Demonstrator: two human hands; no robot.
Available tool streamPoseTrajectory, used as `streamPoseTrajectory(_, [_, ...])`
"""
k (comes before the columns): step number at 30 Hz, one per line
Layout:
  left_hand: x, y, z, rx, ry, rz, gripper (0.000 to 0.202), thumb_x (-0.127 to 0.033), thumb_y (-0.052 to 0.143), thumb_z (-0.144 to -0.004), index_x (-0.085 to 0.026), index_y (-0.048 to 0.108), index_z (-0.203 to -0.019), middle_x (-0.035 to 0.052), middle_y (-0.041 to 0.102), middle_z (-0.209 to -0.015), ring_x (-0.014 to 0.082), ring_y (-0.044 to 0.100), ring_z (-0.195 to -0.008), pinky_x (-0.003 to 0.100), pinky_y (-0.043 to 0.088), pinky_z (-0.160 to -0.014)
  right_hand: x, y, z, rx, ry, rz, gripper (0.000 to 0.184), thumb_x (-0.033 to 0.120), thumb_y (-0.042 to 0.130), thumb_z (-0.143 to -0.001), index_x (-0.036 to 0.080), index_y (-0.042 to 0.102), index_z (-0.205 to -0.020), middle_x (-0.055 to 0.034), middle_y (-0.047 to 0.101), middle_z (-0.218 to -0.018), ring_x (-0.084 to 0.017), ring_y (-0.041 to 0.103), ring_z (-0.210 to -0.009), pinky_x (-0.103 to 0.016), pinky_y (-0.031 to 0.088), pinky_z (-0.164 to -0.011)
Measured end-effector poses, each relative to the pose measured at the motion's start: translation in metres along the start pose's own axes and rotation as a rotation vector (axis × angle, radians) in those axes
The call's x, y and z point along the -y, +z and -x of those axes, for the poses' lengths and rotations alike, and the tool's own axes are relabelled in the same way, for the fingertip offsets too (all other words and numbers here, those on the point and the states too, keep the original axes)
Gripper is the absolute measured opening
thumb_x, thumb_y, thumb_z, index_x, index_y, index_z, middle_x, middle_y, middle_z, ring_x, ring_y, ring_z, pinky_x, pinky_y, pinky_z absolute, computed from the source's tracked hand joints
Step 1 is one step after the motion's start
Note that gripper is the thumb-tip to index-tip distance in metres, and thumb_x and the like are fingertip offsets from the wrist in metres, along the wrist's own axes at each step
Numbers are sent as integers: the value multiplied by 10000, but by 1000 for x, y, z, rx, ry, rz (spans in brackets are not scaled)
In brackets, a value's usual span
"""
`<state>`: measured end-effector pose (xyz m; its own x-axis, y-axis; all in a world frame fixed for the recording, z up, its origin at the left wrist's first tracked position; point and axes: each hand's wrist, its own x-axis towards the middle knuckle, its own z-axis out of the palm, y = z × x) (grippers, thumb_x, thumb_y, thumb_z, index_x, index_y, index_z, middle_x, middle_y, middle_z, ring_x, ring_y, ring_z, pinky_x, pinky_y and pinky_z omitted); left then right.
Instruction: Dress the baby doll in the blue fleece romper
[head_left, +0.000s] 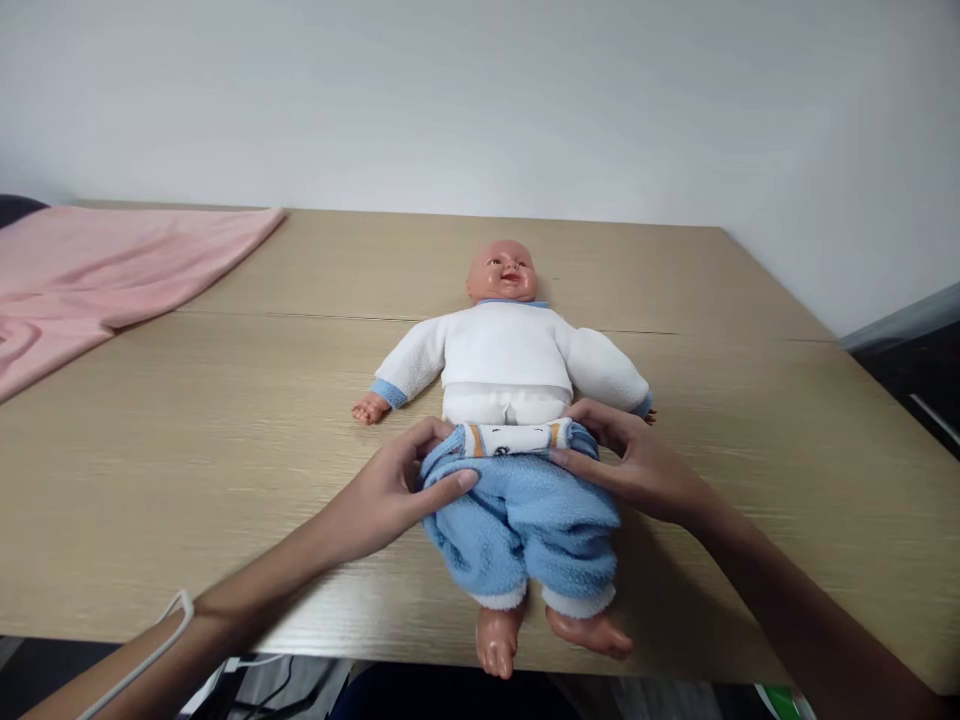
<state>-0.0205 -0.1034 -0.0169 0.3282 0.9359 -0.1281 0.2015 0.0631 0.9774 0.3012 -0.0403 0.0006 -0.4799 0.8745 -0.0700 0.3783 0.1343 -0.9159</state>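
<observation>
A baby doll (504, 345) lies on its back on the wooden table (225, 420), head away from me, bare feet over the near edge. It wears a white top with blue cuffs. Fuzzy blue trousers (525, 525) cover its legs, and their waistband is rolled down at the hips, showing a white printed lining. My left hand (397, 490) pinches the waistband at the doll's right hip. My right hand (626, 460) grips the waistband on the other side, fingers curled over the fabric.
A pink blanket (97, 270) is spread over the table's far left corner. A white cable (150, 655) runs along my left forearm. A plain white wall stands behind the table. A dark surface sits at the right edge.
</observation>
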Motion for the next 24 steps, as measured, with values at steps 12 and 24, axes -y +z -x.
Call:
streamPoseTrajectory(12, [-5,-7,-35,-100,235,-190,259,-470,622,-1171,-254,521,-1070,6,572,-1020,223,542,-965,386,447,-900,-1,10,-23,-145,-155,-23,226,458,669,-1105,287,565,-1211,8,642,-871,-200,533,-748,-331,435,-676])
streamPoseTrajectory(24, [-1,-19,-64,-13,110,31,404,-598,779,-1056,-215,655,-1081,-3,554,-986,202,514,-933,345,381,-843,-8,21,-42,-300,-40,-111,343,573,752,-1023,290,592,-1132,65,532,-700,-171,387,-604,-332,285,-574])
